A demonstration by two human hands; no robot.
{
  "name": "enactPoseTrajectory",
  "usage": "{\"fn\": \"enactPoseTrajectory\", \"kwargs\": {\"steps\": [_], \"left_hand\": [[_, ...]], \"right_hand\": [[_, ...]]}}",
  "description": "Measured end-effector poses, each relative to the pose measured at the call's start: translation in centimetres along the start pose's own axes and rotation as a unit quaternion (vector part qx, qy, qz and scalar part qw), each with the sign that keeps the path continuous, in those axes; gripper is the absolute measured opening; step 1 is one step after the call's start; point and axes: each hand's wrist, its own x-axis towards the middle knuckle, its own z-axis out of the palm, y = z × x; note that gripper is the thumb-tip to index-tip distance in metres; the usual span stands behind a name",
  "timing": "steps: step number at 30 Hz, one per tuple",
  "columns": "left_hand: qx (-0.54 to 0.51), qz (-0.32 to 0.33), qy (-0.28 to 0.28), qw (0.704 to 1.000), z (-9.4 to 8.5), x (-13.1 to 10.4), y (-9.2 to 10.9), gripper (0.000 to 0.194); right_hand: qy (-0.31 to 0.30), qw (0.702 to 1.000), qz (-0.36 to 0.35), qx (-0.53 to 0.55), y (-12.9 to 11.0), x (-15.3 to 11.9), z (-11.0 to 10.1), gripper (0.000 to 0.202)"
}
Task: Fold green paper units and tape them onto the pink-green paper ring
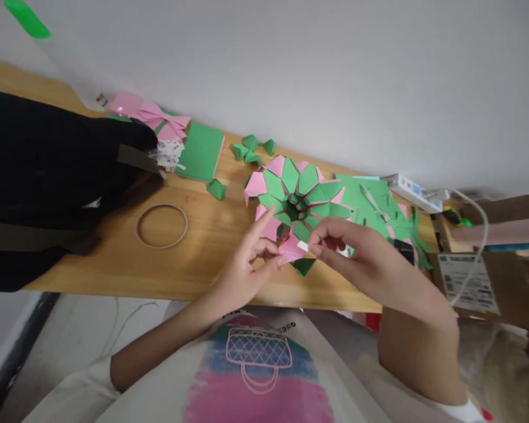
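A round paper flower (273, 185) with pink outer petals and green inner folds sits on the wooden table in front of me. My left hand (244, 267) pinches one of its pink petals (290, 249) at the near side, thumb against the fingers, while the index finger points up along the flower. Between the thumb and fingertips of my right hand (361, 249) is a small white strip (302, 246), held right at that petal. It looks like paper or tape; I cannot tell which. A folded green piece (304, 267) shows just below the petal.
Folded green pieces (216, 188), a green paper stack (201, 151), white scraps (167, 154) and a thin ring (161, 226) lie left. Black fabric (48, 188) covers the far left. Rightward are green sheets (357, 191), a power strip (413, 192), its cable and a cardboard box (511, 288).
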Motion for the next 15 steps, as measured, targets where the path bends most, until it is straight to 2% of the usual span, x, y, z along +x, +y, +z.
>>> {"fn": "enactPoseTrajectory", "kwargs": {"steps": [5, 10, 15], "left_hand": [[-0.023, -0.005, 0.022, 0.999, 0.3, 0.2, 0.4, 0.068], [-0.016, -0.009, 0.017, 1.0, 0.3, 0.3, 1.1, 0.065], [-0.001, -0.008, 0.017, 1.0, 0.2, 0.3, 1.2, 0.063]], "right_hand": [[0.046, 0.99, -0.042, -0.127, 0.2, -1.6, 1.9, 0.012], [0.031, 0.981, -0.057, -0.185, 0.0, -1.1, 3.4, 0.011], [0.028, 0.969, -0.057, -0.24, -0.3, -0.6, 3.5, 0.013]]}}
